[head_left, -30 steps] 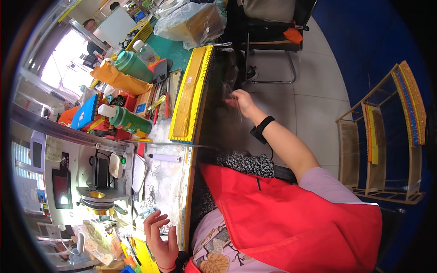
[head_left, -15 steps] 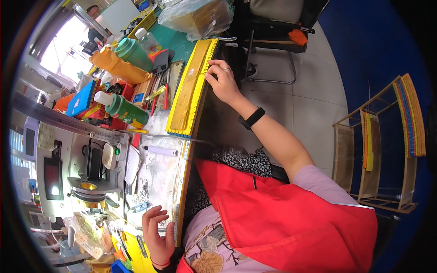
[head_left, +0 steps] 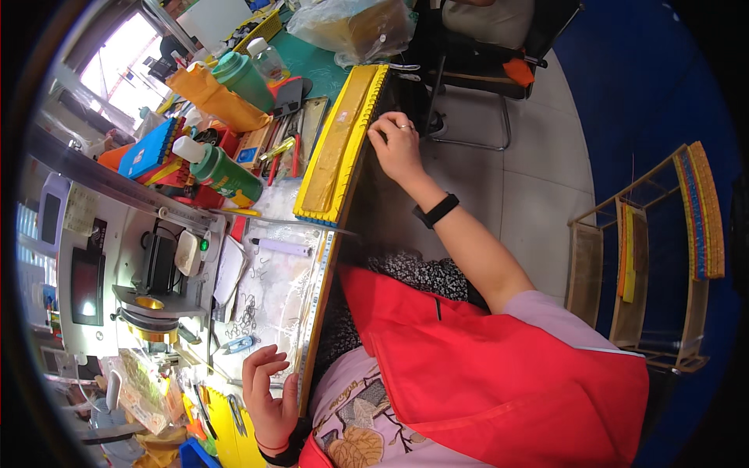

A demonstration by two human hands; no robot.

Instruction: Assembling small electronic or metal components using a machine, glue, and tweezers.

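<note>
My right hand (head_left: 399, 148) hovers at the right edge of a long yellow holder (head_left: 340, 148) with notched sides and a tan strip along its middle. Its thumb and fingers are pinched together; whatever they hold, if anything, is too small to make out. Low in the view, my left hand (head_left: 269, 398) hangs over the bench's front edge, fingers loosely bent and thumb apart, with nothing visible in it. Nearest to it lie a small blue tool (head_left: 238, 345) and a scatter of thin dark wire-like loops (head_left: 246, 312). A lilac pen-shaped tool (head_left: 282, 247) rests farther up the bench.
A bench machine (head_left: 160, 269) with a gold ring stands left of the loops. Green bottles (head_left: 226, 173), an orange pouch (head_left: 214, 97) and a blue notched block (head_left: 152, 148) crowd the far bench. To the right stand a chair (head_left: 488, 74) and a wooden rack (head_left: 640, 273).
My right hand has drawn back a little from the yellow holder's edge, its fingers still pinched. My left hand has stayed nearly in place. The whole view has shifted slightly.
</note>
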